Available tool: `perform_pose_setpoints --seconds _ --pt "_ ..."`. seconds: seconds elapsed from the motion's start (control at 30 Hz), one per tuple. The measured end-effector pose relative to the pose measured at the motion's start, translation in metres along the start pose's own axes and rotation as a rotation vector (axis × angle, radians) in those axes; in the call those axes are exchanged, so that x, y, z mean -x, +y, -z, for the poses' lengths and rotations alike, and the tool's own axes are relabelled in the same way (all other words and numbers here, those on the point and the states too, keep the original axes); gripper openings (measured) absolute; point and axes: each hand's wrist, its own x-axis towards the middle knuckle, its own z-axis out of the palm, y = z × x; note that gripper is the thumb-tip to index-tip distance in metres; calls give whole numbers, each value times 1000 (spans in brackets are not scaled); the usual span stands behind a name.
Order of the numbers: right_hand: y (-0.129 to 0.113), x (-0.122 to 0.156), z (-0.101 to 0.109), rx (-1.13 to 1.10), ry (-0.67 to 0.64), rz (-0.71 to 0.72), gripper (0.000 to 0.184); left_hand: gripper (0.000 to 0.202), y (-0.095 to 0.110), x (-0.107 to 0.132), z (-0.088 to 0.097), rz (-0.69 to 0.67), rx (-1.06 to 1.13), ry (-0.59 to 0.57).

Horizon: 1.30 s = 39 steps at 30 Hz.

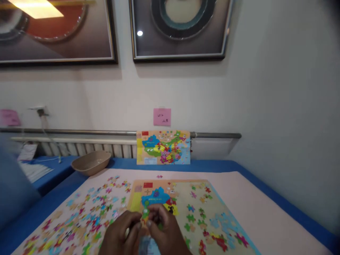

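Between my two hands, a small green and yellow jigsaw puzzle piece (146, 212) is held up over the puzzle board (209, 184). My left hand (122, 232) pinches it from the left, with a small pale item showing between the curled fingers. My right hand (167, 228) grips it from the right with thumb and forefinger. Behind the hands, the board's upper left shows a joined map section (156, 194) with a blue region and a red flag. Loose pieces lie on the board's right half, among them a light blue cluster (223, 223). My hands cover the board's lower left.
Many loose pieces (87, 212) are spread on the pink sheet (255, 198) to the left. A tan basin (91, 163) stands at the back left on the blue table cover (212, 165). A printed map (163, 148) leans by the radiator. Papers (37, 172) lie far left.
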Motion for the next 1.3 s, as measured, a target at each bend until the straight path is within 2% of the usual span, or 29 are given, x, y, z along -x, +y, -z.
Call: perform_pose_setpoints --seconds 0.23,0.5,0.97,1.13,1.3 --pt "-20 5 2 -10 -30 -12 24 18 21 -3 2 128 52 19" --pt "-12 4 1 -9 -21 -6 23 20 22 -1 2 183 76 -18" --pt "-5 5 0 -7 -30 -11 23 19 22 -3 3 206 58 -19" --pt "-13 7 0 -16 -22 -23 24 17 17 1 3 187 55 -43" --pt "-21 9 0 5 -10 -53 28 14 9 3 6 101 -25 3"
